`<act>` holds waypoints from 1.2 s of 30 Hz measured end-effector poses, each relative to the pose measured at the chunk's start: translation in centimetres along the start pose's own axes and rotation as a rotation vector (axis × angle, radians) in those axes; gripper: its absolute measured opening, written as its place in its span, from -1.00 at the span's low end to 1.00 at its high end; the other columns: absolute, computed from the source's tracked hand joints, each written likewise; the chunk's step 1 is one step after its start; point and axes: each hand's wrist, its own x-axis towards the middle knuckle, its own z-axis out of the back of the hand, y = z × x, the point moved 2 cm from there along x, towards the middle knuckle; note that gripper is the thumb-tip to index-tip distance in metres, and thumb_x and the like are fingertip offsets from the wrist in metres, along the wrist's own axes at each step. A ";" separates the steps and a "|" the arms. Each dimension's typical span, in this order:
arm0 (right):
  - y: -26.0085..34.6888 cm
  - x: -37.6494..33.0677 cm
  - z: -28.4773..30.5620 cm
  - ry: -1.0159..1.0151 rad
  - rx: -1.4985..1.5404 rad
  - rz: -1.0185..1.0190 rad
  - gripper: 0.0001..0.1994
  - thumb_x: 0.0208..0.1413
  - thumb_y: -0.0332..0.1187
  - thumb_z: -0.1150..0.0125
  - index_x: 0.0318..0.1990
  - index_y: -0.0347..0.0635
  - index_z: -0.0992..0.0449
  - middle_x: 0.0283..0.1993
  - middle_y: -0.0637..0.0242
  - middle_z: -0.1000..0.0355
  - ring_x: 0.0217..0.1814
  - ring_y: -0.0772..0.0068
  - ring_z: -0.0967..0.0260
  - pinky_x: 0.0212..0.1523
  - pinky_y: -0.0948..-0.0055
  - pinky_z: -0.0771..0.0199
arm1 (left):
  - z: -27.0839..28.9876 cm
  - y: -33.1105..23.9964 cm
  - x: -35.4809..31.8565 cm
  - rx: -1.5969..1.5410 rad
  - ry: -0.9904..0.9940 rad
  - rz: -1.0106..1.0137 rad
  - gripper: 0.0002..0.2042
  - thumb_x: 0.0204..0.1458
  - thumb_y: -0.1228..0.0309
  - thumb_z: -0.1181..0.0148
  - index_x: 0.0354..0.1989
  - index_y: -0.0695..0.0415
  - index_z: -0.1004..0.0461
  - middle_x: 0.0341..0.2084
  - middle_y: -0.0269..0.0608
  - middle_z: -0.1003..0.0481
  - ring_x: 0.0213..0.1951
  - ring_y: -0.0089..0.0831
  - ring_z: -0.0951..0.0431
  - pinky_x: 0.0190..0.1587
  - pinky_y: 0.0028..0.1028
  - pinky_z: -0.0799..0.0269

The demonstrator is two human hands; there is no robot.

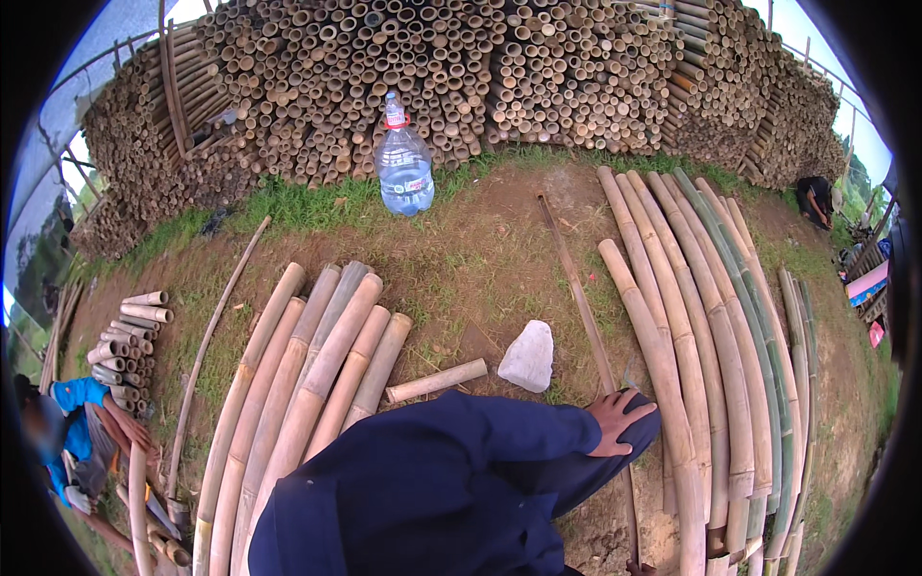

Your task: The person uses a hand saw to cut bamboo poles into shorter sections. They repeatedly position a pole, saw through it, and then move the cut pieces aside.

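Observation:
My left hand (622, 422) rests palm down on my bent knee, in dark navy cloth, with its fingers spread and holding nothing. Behind that knee runs a thin brown bamboo strip (576, 278), lying lengthwise on the ground. At its near end, by the lower edge, a small brownish shape looks like fingertips of my right hand (641, 568); the rest is cut off. Close to the knee's right lie long bamboo poles (684, 336), mostly tan, one green. Ahead of my sleeve are a whitish stone (527, 357) and a short bamboo piece (437, 380).
More thick bamboo poles (322, 355) lie to my left, beside a thin curved pole (216, 336). A large water bottle (404, 173) stands before a high bamboo stack (375, 58). A co-worker in blue (82, 408) sits far left near short bamboo pieces (125, 355); another person (814, 202) crouches far right.

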 end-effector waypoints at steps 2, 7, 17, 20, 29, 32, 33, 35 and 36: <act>-0.3 0.0 0.3 -0.008 -0.001 -0.012 -0.75 -0.01 -0.21 -0.44 -0.22 -0.11 -0.62 -0.34 -0.07 -0.61 -0.25 -0.21 -0.58 -0.24 -0.06 -0.54 | -0.1 -0.2 0.0 0.009 0.001 -0.004 0.01 0.03 0.01 -0.36 0.60 -0.20 0.16 0.47 0.30 0.08 0.43 0.39 -0.05 0.43 0.16 -0.10; -1.3 0.5 1.0 -0.033 0.006 -0.024 -0.74 0.01 -0.19 -0.44 -0.22 -0.11 -0.62 -0.33 -0.07 -0.61 -0.23 -0.23 -0.58 -0.23 -0.08 -0.54 | 0.9 -1.0 -0.1 0.095 0.050 -0.006 0.01 0.07 -0.07 -0.33 0.60 -0.13 0.17 0.46 0.39 0.11 0.40 0.46 -0.07 0.40 0.20 -0.10; -5.6 -0.7 3.8 -0.081 0.061 -0.003 -0.71 -0.01 -0.09 -0.49 -0.28 -0.08 -0.64 -0.32 -0.03 -0.61 -0.19 -0.20 -0.60 -0.22 -0.09 -0.54 | 0.0 -0.7 3.6 0.166 0.086 -0.181 -0.14 0.13 -0.09 -0.26 0.53 0.00 -0.05 0.45 0.17 -0.06 0.39 0.28 -0.17 0.39 0.19 -0.11; -8.4 -3.1 7.0 -0.026 0.052 -0.071 -0.81 -0.02 -0.26 -0.44 -0.28 -0.09 -0.63 -0.33 -0.03 -0.62 -0.20 -0.20 -0.61 -0.19 -0.07 -0.56 | 0.8 -1.3 7.1 0.174 0.221 -0.207 -0.16 0.10 -0.06 -0.30 0.50 0.02 -0.12 0.43 0.10 -0.15 0.41 0.14 -0.19 0.44 0.11 -0.03; -20.9 -12.1 13.7 -0.081 0.071 -0.304 -0.72 -0.13 -0.31 -0.48 -0.34 -0.20 -0.49 -0.39 -0.12 -0.58 -0.20 -0.26 -0.58 -0.23 -0.08 -0.51 | -2.3 -0.9 16.1 0.404 0.277 -0.563 -0.11 -0.16 0.02 -0.52 0.37 0.05 -0.28 0.23 -0.04 -0.40 0.34 -0.09 -0.31 0.39 -0.05 -0.13; -28.6 -16.4 14.2 -0.209 0.001 -0.350 -0.73 -0.10 -0.29 -0.46 -0.35 -0.19 -0.48 -0.39 -0.13 -0.56 -0.21 -0.28 -0.57 -0.26 -0.10 -0.50 | -4.6 -3.7 19.2 0.360 0.121 -0.763 -0.39 -0.10 0.01 -0.47 0.06 0.07 -0.44 -0.08 -0.14 -0.55 0.08 -0.15 -0.54 0.13 -0.10 -0.40; -29.8 -17.6 15.0 -0.205 0.002 -0.382 -0.71 -0.11 -0.27 -0.48 -0.35 -0.18 -0.47 -0.38 -0.12 -0.56 -0.20 -0.29 -0.57 -0.28 -0.10 -0.49 | -5.4 -4.4 19.5 0.362 0.153 -0.778 -0.43 -0.08 0.00 -0.45 0.01 0.08 -0.45 -0.13 -0.13 -0.57 0.03 -0.14 -0.57 0.08 -0.12 -0.44; -31.1 -18.5 16.1 -0.282 0.039 -0.424 -0.65 -0.19 -0.30 -0.53 -0.35 -0.20 -0.43 -0.40 -0.09 -0.55 -0.26 -0.28 -0.54 -0.27 -0.11 -0.48 | -6.9 -5.9 19.8 0.427 0.157 -0.896 -0.50 0.00 -0.04 -0.39 -0.09 0.09 -0.47 -0.26 -0.14 -0.60 -0.13 -0.11 -0.65 -0.10 -0.16 -0.53; -31.2 -19.2 17.2 -0.291 0.081 -0.470 -0.60 -0.24 -0.32 -0.57 -0.32 -0.20 -0.42 -0.38 -0.07 -0.54 -0.27 -0.27 -0.52 -0.25 -0.09 -0.47 | -7.6 -7.0 19.4 0.429 0.171 -0.909 -0.50 0.00 -0.05 -0.38 -0.09 0.09 -0.47 -0.26 -0.14 -0.61 -0.13 -0.11 -0.65 -0.09 -0.15 -0.52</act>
